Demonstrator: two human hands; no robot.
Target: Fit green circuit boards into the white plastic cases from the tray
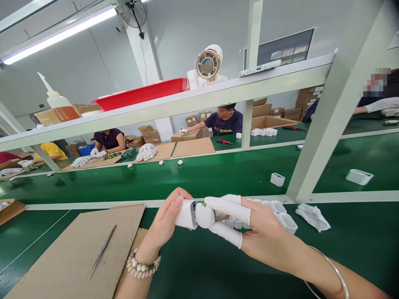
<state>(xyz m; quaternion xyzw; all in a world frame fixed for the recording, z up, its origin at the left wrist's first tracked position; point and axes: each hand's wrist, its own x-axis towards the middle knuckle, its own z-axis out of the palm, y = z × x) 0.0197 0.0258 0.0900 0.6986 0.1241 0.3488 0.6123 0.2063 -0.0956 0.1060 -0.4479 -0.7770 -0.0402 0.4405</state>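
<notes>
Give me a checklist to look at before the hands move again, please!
1. Left hand's grip on the white case: ok, thumb and fingers hold it.
2. Right hand's grip on the round white part: ok, covered fingertips hold it.
3. Part lined up with the case: cannot tell; it's at the end, but the opening is hidden.
4. White finger covers on both hands: not ok, seen only on the right.
5. Thin metal tool out of the way: ok, on the cardboard.
</notes>
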